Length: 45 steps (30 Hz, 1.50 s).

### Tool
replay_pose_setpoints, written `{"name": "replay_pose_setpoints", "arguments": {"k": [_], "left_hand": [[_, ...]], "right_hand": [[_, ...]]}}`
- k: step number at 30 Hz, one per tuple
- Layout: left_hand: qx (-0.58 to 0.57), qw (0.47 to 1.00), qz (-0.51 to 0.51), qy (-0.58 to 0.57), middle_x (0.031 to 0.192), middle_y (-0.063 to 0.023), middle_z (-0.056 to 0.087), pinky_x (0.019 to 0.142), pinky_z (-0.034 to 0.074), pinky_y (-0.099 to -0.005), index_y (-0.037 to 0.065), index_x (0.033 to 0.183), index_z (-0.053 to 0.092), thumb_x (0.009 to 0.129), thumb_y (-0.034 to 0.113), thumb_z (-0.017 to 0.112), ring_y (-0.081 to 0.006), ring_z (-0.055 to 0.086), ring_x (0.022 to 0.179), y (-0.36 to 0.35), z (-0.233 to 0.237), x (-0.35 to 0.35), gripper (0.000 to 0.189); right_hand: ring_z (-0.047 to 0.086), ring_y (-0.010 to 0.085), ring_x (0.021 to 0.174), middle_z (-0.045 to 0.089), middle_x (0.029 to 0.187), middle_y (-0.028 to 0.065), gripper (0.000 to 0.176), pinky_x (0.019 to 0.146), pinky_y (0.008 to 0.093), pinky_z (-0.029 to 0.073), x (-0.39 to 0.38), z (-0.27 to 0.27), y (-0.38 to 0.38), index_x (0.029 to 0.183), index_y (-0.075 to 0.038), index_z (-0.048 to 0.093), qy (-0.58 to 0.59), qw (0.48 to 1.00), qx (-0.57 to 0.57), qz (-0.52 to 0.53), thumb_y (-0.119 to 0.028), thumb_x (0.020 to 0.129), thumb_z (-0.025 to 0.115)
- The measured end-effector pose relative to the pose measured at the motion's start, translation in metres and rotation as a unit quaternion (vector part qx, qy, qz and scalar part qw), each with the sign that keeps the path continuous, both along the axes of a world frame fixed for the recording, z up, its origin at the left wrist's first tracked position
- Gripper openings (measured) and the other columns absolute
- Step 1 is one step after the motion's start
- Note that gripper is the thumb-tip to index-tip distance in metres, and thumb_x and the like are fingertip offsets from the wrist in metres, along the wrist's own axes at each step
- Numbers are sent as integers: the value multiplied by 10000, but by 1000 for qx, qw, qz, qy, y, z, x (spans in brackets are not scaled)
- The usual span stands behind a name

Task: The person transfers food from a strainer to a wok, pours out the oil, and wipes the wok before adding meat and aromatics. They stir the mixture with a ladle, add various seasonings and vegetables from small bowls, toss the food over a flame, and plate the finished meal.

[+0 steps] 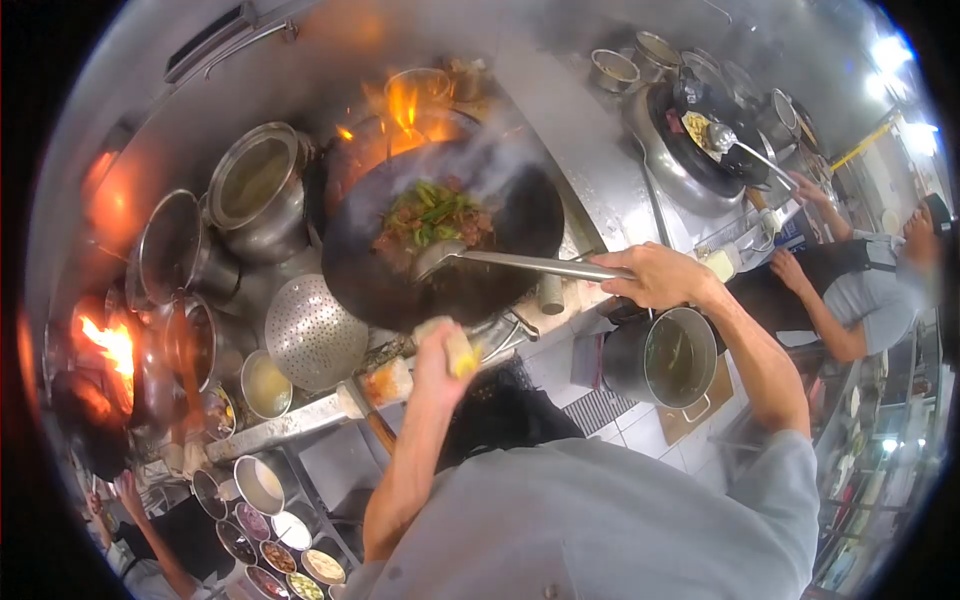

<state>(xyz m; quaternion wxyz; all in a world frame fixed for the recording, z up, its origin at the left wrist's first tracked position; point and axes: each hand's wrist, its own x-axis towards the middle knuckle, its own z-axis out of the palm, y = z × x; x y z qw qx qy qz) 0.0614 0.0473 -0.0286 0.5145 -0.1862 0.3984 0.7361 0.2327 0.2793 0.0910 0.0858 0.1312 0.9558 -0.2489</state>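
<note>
wok (370, 285) of meat and greens (432, 215) tilted before flames (405, 105); your left grip (440, 355) clenched on its handle, right grip (655, 275) grasping ladle (520, 263). tip further and contents spill; flare-up could scorch you.

The left hand (440, 358) closes round the wok's (470, 290) handle, which is hidden under the fingers and a yellowish cloth (461, 352). The wok covers its burner; only flames (405, 105) show past the far rim, whose outline is smeared by steam (500, 150). The ladle's (437, 258) bowl is half sunk in the food. The right hand (655, 277) hides the end of the ladle's handle. The condiment bowls (285, 545) at lower left are too small for their contents to be told, and the lowest are cut off by the picture's edge. A co-worker's arm (150, 535) there is cut off too.
</note>
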Motion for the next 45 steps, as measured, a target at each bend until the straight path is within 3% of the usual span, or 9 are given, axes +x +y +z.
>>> {"name": "replay_pose_setpoints", "arguments": {"k": [6,9,19,22,25,28,33,39,45], "left_hand": [[13,1000,11,21,850,-71,521,601,503,-395,109,866,520,743,149,575,-225,529,771,27,5,-7,141],[-43,997,28,57,798,-49,555,609,525,-344,72,936,526,752,83,568,-190,586,726,-2,-7,29,189],[63,997,55,4,723,-44,546,538,489,-339,100,811,535,749,93,562,-189,559,648,39,10,-58,68],[64,997,40,24,735,-35,552,556,488,-339,99,844,536,759,125,607,-178,556,638,38,15,-64,114],[-70,997,-36,27,879,-58,528,761,437,-447,138,966,511,761,347,652,-254,507,830,38,18,-65,326],[23,995,-73,-70,931,-32,536,740,407,-449,190,997,510,744,368,669,-222,487,857,29,19,-73,348],[-92,994,-59,0,1004,-70,501,786,404,-494,161,1033,481,767,257,609,-260,469,923,38,35,-70,311],[-107,992,-66,-35,1021,-97,496,797,410,-529,144,1053,472,765,176,609,-286,482,943,45,42,-71,320],[-10,998,-57,-11,857,-101,551,692,476,-478,113,966,511,757,109,588,-267,551,803,46,43,-63,222]], "right_hand": [[594,367,842,616,934,205,400,768,440,464,-77,-51,-24,1203,-97,504,-45,986,95,-128,-289,852,501],[593,383,819,617,889,217,413,736,454,467,-61,-58,-32,1220,-109,485,45,981,85,-172,-282,846,519],[592,410,756,612,774,235,396,691,477,464,-10,-25,-30,1216,-125,481,-78,978,137,-134,-259,845,524],[586,421,736,607,743,237,384,664,505,453,-75,-75,-21,1190,-102,460,-27,976,146,-162,-266,846,506],[584,424,738,603,744,249,382,662,510,454,-125,-106,-27,1188,-96,457,26,979,126,-156,-261,847,500],[602,394,744,624,804,220,402,686,451,497,-121,-109,-28,1230,-77,413,58,988,92,-106,-247,870,469],[554,399,920,596,998,203,388,791,483,440,-92,-77,7,1189,-90,476,-16,997,33,-62,-262,843,505],[560,386,937,598,1004,206,382,800,459,449,-163,-79,-14,1178,-91,504,-43,990,64,-120,-264,837,514],[586,399,840,623,857,218,397,754,464,464,-92,-73,-11,1186,-78,497,1,992,81,-100,-275,841,514]]}}
